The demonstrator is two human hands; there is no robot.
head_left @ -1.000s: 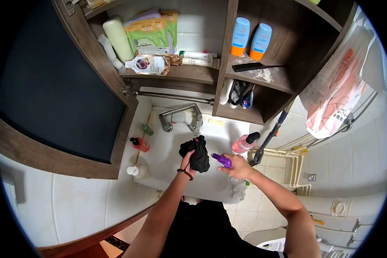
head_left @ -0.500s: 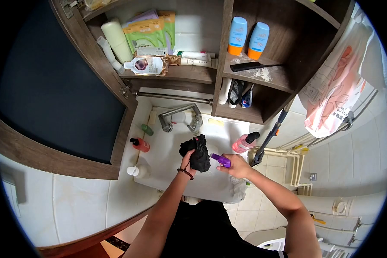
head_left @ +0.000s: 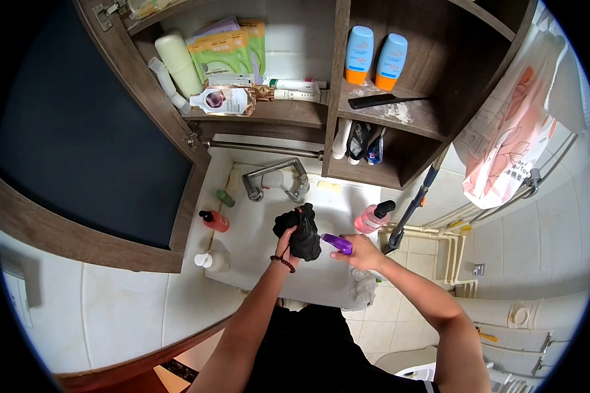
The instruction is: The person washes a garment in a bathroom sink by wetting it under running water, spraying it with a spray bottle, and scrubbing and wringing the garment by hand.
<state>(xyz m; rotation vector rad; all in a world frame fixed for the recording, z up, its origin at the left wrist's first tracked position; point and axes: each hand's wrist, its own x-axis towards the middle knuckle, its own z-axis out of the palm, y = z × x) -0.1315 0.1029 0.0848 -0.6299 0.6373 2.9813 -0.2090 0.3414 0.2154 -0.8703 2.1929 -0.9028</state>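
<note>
Crumpled black cloth (head_left: 304, 241) above the white sink (head_left: 334, 281), purple spray head (head_left: 338, 244) angled toward it.

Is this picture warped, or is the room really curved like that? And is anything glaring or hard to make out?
Head view: strong wide-angle bending, with the cabinet door bowed and black corners around the round image; light washes out the white sink; the black cloth loses detail in its folds; small print on the hanging bag is hard to read.
</note>
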